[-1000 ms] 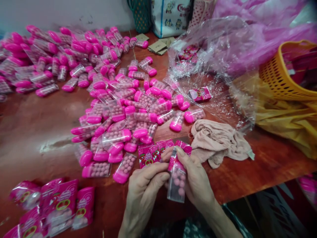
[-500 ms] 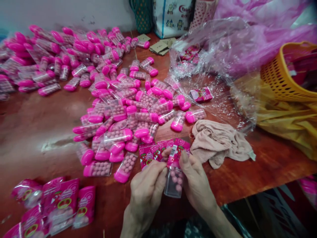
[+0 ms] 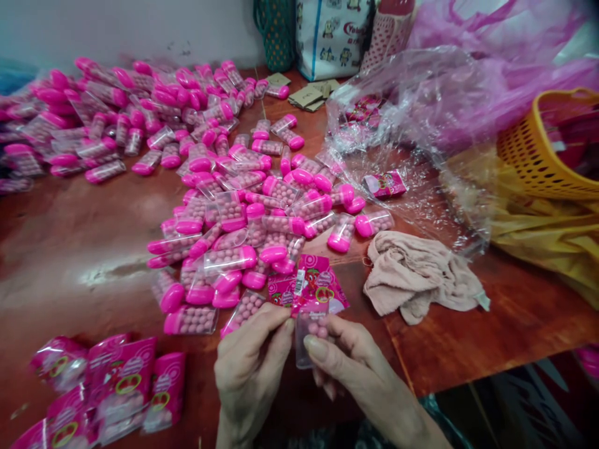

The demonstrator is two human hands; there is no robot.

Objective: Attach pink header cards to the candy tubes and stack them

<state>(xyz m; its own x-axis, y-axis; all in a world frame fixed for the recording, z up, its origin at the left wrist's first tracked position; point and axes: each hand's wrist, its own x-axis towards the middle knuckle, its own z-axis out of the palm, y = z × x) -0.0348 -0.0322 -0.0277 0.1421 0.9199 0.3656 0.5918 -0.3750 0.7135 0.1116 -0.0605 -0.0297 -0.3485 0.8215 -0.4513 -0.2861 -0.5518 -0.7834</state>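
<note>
Between my hands is a clear candy container with pink balls inside, its upper part inside a pink printed sleeve. My right hand grips the clear lower part, thumb across the front. With thumb and forefinger pressed together, my left hand pinches the sleeve's lower left corner. More flat pink sleeves lie just behind. Bare containers with pink caps are heaped beyond my left hand. Sleeved containers lie grouped at the lower left.
A beige cloth lies to the right. Behind it spreads a clear plastic bag with a pink packet by it. A yellow basket stands at far right. Brown cards and a printed bag are at the back.
My right hand has shifted from the sleeve down to the clear part of the container. The container has turned, so the sleeve's strawberry print now faces me. The view has shifted slightly.
</note>
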